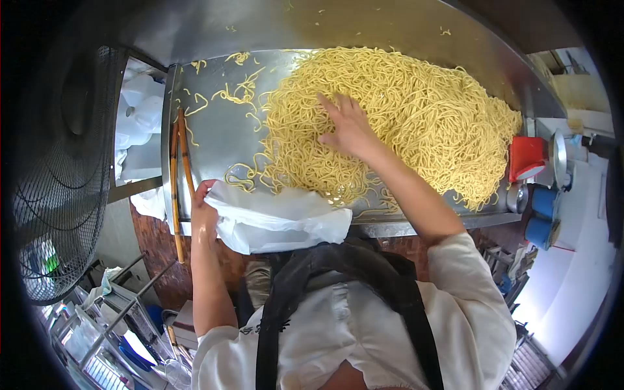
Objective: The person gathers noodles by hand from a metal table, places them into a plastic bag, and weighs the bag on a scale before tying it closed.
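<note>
A broad heap of yellow noodles [422, 123] covers the middle and right of a steel tray [224, 140]. My right hand [351, 130] reaches onto the left part of the heap, fingers spread and palm down, touching or just over the noodles. At the tray's front edge, my left hand [204, 205] has its fingers closed on the rim of a white plastic bag [273, 218]. The bag hangs with its mouth partly open against the tray edge. What lies inside it is hidden.
Two long wooden sticks [184, 156] lean across the tray's left end. Loose noodle strands [237, 94] lie left of the heap. A large mesh fan [62, 175] stands at far left. A red container [525, 158] and blue containers [541, 221] are at right.
</note>
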Motion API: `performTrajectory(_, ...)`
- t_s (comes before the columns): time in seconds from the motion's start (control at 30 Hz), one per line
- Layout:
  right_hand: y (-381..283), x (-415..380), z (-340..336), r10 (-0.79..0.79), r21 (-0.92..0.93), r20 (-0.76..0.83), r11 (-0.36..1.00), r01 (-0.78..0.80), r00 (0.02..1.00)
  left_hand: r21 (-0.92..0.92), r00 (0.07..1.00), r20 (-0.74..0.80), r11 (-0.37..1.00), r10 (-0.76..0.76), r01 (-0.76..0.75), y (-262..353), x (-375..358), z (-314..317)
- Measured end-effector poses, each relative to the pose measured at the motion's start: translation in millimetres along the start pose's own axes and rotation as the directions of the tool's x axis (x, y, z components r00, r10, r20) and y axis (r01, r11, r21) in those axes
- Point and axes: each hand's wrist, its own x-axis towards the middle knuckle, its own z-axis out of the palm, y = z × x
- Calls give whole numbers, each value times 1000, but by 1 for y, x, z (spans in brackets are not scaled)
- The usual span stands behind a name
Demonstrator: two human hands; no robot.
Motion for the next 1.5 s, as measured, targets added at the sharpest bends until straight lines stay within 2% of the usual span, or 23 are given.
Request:
performTrajectory(0.03,12,19,22,68,-260,-12,963,-69,998,31,1000,7,999,17,-17,3,-5,-3)
performTrajectory(0.1,31,59,43,222,-334,-9,919,-212,975,30,999,32,999,44,-45,2,-13,-2)
performTrajectory(0.2,39,107,29,334,-259,193,924,-281,923,48,996,39,996,77,-79,-7,-21,0)
performTrajectory(0.3,82,123,58,151,-245,133,963,-115,980,7,995,54,996,84,-84,-20,-28,-2)
performTrajectory(0.4,93,89,62,112,-52,128,993,-106,985,94,987,61,984,149,-154,-33,-24,-11)
performTrajectory(0.43,93,74,55,209,121,168,965,-231,963,67,990,57,989,131,-134,-30,-26,-11)
performTrajectory(0.5,84,41,30,371,429,297,771,-470,880,18,994,56,996,89,-90,-21,-30,-9)
performTrajectory(0.53,79,30,14,383,527,261,713,-463,886,10,994,64,996,91,-91,-21,-28,-10)
performTrajectory(0.6,61,13,-27,412,700,192,578,-419,890,-9,993,78,996,93,-92,-22,-25,-10)
performTrajectory(0.67,18,-3,-86,586,728,-85,589,-351,806,22,992,86,995,90,-93,-16,-24,-4)
performTrajectory(0.73,12,-12,-141,525,872,-107,458,-174,844,58,991,95,993,97,-103,-11,-22,2)
performTrajectory(0.8,42,-18,-164,482,863,-399,486,141,780,11,985,114,992,126,-129,-10,-17,7)
performTrajectory(0.83,47,-25,-188,327,873,-468,316,372,821,-12,982,125,990,143,-143,-9,-13,11)
performTrajectory(0.87,39,-28,-208,299,784,-585,447,431,754,-15,970,121,977,212,-212,-7,-7,14)
performTrajectory(0.9,54,-33,-227,266,812,-565,346,469,781,7,954,130,962,270,-274,1,1,18)
performTrajectory(0.97,65,-42,-263,253,749,-642,406,523,724,44,910,150,917,386,-396,30,24,25)
performTrajectory(1.03,76,-53,-300,241,692,-696,475,543,676,205,952,68,929,300,-307,65,75,24)
performTrajectory(1.1,86,-68,-336,229,637,-741,538,553,631,264,852,-42,828,522,-495,106,132,37)
performTrajectory(1.17,94,-84,-367,216,583,-777,600,548,591,119,799,-142,811,585,-573,144,204,49)
performTrajectory(1.23,97,-100,-388,203,541,-798,658,524,568,466,668,-129,639,733,-611,195,243,62)
performTrajectory(1.27,96,-106,-393,197,524,-804,682,511,562,484,652,-173,641,738,-596,222,234,79)
performTrajectory(1.37,83,-120,-390,164,496,-787,742,451,595,570,603,-159,572,782,-591,271,236,120)
performTrajectory(1.5,37,-120,-324,83,539,-621,767,348,779,523,609,-106,565,786,-638,284,172,174)
